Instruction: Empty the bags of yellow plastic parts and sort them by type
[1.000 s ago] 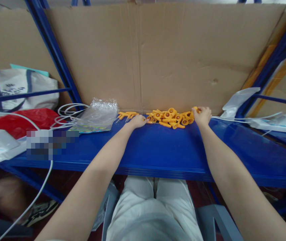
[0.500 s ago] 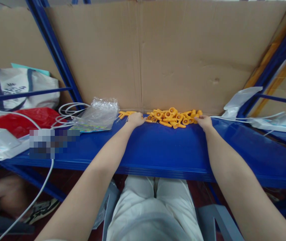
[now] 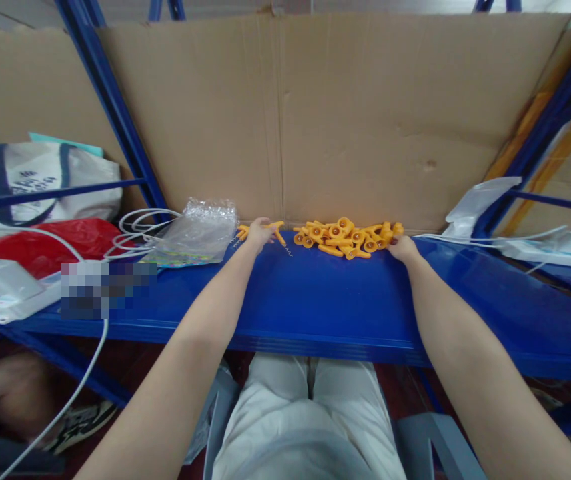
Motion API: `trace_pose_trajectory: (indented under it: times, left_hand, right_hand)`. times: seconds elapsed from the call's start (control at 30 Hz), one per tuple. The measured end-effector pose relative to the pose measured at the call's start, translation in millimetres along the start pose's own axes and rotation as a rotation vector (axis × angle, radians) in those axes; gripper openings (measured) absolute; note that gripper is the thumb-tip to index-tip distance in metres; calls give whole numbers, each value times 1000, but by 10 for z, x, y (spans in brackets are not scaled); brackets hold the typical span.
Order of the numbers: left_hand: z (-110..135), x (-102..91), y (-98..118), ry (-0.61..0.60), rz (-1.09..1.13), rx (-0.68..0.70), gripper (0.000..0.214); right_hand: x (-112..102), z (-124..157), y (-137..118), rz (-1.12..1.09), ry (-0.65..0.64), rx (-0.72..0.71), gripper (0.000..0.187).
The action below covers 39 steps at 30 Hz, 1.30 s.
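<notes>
At the far left of the frame a white cloth tote bag with navy straps (image 3: 40, 183) sits behind a crumpled red plastic bag (image 3: 50, 240), and a white power adapter (image 3: 0, 283) lies in front of them with its cord running off the edge. Right of these, a loose coil of white cable (image 3: 138, 225) lies next to a bundle of clear plastic bags (image 3: 198, 230). All of it rests on a glossy blue metal shelf (image 3: 315, 300) backed by a large sheet of brown cardboard (image 3: 365, 120).

Just right of the clear bags, at the centre of the frame, the left hand (image 3: 258, 233) lies palm down at the back of the shelf on a small cluster of orange plastic pieces (image 3: 276, 231). Its fingers are bent over them and one piece pokes out beside them. Whether they actually pinch anything cannot be told.

A short gap further right is the main heap of small orange plastic pieces (image 3: 348, 237), up against the cardboard. The right hand (image 3: 403, 248) meets the heap's right edge, with its fingers curled toward the pieces and touching them. Their grip is hidden behind the knuckles.

Toward the right edge, a white plastic pouch (image 3: 480, 197) leans by a blue upright, and a white power strip (image 3: 550, 250) lies below it with thin white cords.
</notes>
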<state>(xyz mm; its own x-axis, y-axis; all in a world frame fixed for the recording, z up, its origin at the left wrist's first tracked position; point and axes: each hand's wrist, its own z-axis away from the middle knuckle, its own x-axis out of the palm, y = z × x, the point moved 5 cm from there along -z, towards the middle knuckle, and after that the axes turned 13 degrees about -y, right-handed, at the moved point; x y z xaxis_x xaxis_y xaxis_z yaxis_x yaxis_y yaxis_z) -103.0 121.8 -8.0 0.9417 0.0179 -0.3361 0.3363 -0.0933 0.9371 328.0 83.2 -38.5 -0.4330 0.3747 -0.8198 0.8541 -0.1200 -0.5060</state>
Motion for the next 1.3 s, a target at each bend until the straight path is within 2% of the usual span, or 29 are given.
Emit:
trace_pose_trajectory:
  times: [0.13,0.2,0.3,0.4,0.5,0.63,0.73,0.87,0.93,1.1,1.3]
  left_hand:
    - [8,30,-16,-35,-58,-60,40]
    - [8,48,-27,-67,-98,-68,36]
    - [2,113,-51,-184,-169,-55,37]
    - [5,175,-72,-251,-341,-47,40]
    - [41,196,-4,-190,-607,41,42]
    - [191,241,210,-88,-1009,188,45]
    - [305,299,320,-125,-1175,101,44]
    - [386,437,299,-386,-1255,-97,45]
    - [376,461,267,-439,-1281,-123,45]
    - [262,348,265,-303,-1327,15,55]
    - [254,117,324,-101,-1227,38,44]
  right_hand:
    - [-8,37,-23,81,-129,112,13]
    - [-35,63,-56,87,-142,119,15]
    - [-52,97,-89,102,-162,135,20]
    - [-56,115,-104,117,-171,146,24]
    - [-57,115,-101,128,-167,151,27]
    - [-45,107,-89,131,-179,158,29]
    - [-35,104,-84,131,-192,160,31]
    - [-28,88,-69,148,-187,154,28]
    - [-26,72,-58,153,-179,140,25]
    - [-20,42,-36,148,-169,120,23]
    - [-43,92,-83,146,-172,131,27]
